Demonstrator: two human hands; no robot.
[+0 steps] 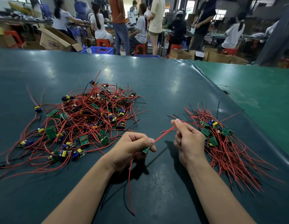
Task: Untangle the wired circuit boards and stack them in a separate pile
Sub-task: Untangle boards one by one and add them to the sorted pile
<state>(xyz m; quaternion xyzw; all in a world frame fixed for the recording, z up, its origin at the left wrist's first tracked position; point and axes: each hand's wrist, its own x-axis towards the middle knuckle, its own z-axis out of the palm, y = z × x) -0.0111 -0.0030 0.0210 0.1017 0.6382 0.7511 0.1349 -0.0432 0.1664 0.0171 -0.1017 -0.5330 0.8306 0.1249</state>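
A big tangle of green circuit boards with red and black wires (85, 120) lies on the left of the dark green table (156, 88). On the right a smaller sorted pile of boards (221, 139) has its wires fanned out toward me. My left hand (132, 149) grips one small green circuit board (145, 149) in front of me, between the two piles. A red wire (164, 134) runs from that board up to my right hand (187, 139), which pinches it between thumb and forefinger. Other red and black wires hang below my left hand.
The table's raised edge (237, 101) curves along the right, with a lighter green surface (261, 94) beyond it. Behind the table several people sit or stand at workbenches among red stools, cardboard boxes (56, 39) and blue crates (101, 50).
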